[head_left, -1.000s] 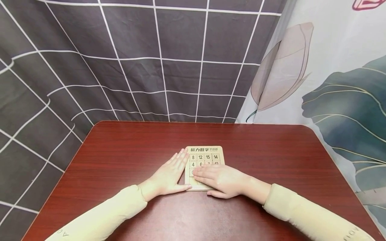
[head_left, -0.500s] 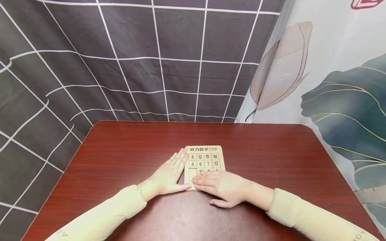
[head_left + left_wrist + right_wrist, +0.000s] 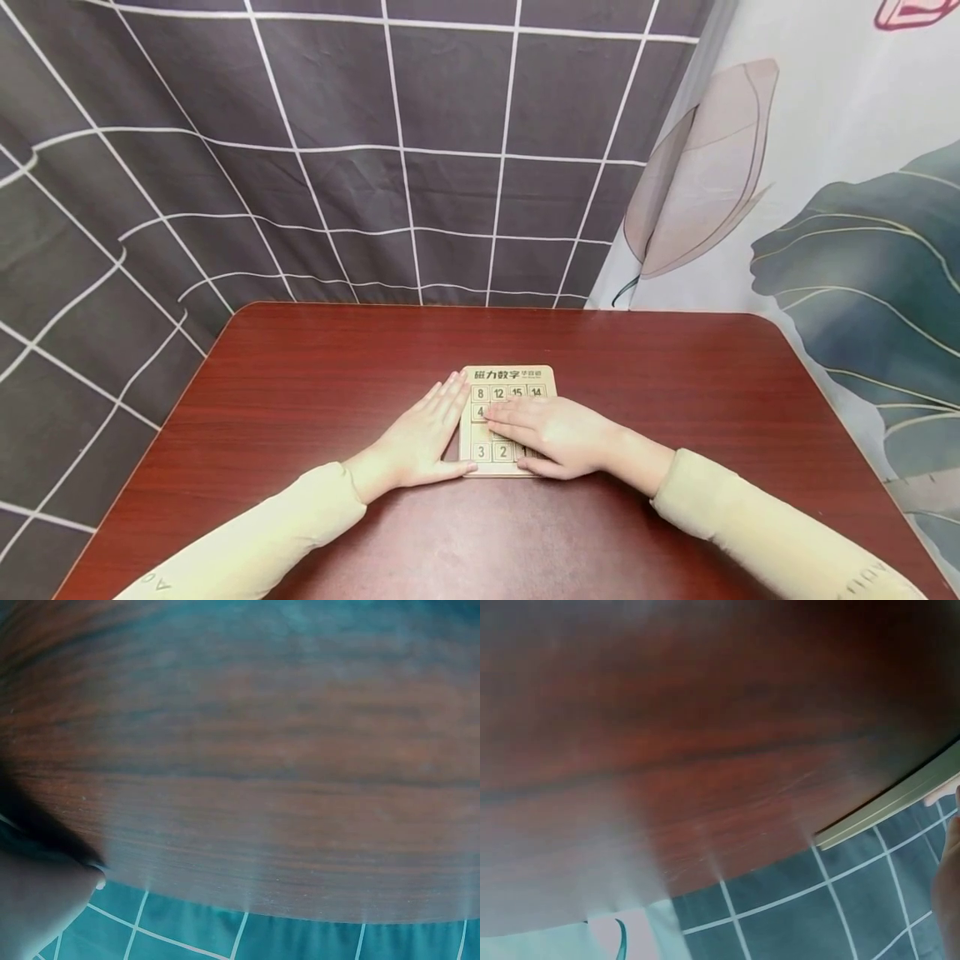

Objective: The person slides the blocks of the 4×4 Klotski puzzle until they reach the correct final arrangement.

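Note:
A wooden sliding number puzzle (image 3: 480, 469) lies flat on the table in the head view. My left hand (image 3: 420, 433) lies along its left side, fingers straight, with the thumb at the lower left corner. My right hand (image 3: 558, 435) rests over the right part of the board. Its fingertips touch the tiles beside the 4 tile (image 3: 480, 412), and the fingers hide several numbers. In the third row the leftmost slot shows no tile. Below it sit the 3 tile (image 3: 481, 452) and the 2 tile (image 3: 502, 452). The right wrist view catches the board's edge (image 3: 889, 802).
The dark red wooden table (image 3: 337, 358) extends around the board on all sides. Behind it hangs a grey curtain with white grid lines (image 3: 450, 192). At the right is a white curtain with leaf prints (image 3: 847, 275).
A tile in the left column has slid from the third row down to the bottom row. My right hand first went down with it, then back up the board. The left hand stayed put.

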A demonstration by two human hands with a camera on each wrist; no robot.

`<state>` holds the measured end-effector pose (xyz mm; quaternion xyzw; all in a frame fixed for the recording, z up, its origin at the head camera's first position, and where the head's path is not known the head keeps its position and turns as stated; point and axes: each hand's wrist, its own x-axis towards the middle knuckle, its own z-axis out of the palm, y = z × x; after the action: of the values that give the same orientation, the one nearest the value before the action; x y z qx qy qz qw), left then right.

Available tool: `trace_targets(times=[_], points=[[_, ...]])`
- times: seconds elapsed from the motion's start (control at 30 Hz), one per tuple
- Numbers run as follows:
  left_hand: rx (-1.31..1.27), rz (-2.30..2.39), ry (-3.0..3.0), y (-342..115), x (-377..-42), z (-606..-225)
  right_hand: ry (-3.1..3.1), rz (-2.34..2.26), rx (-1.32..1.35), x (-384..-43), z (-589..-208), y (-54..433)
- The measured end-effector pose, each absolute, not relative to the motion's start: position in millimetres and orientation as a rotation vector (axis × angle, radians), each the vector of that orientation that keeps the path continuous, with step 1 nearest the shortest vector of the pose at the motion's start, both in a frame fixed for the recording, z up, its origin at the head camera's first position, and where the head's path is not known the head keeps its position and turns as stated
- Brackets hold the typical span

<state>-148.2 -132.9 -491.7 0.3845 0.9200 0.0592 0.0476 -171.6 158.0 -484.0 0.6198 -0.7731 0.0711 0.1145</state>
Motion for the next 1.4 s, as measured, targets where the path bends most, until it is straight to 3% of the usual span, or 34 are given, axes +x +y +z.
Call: trace_targets(times=[0.87,1.4], points=[[1.178,0.162,2.821,-133,-148,-493,-2.186,0.159,1.89,-161,-485,159],[1.165,0.167,2.809,-132,-148,-493,-2.433,0.196,1.716,-193,-484,156]])
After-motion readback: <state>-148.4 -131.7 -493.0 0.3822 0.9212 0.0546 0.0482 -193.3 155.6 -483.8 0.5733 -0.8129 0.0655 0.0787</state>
